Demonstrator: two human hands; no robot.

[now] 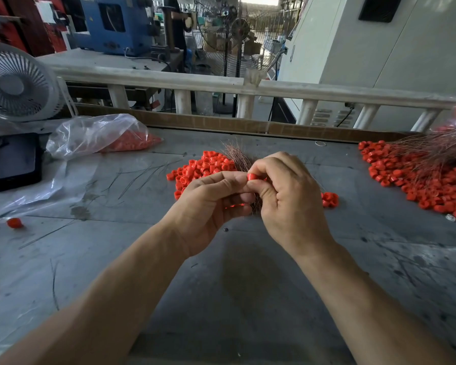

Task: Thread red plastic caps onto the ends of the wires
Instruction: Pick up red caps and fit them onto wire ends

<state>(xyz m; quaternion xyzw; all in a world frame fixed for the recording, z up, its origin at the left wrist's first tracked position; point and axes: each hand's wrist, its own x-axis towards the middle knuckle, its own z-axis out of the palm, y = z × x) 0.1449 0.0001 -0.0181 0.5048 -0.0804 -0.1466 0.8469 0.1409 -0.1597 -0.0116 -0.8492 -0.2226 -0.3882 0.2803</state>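
Two hands meet over the grey table [221, 285]: right hand [290, 201] pinches a red cap [251, 177], left hand [211, 206] grips a wire bundle [237, 156]. Behind them, loose caps [203, 167]; farther left, a plastic bag [95, 135], fan [16, 83].

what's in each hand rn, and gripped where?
Right hand pinches a red cap by its sides, thumb and forefinger. Left hand grips the wire bundle low down; the exact hold is hidden behind the fingers.
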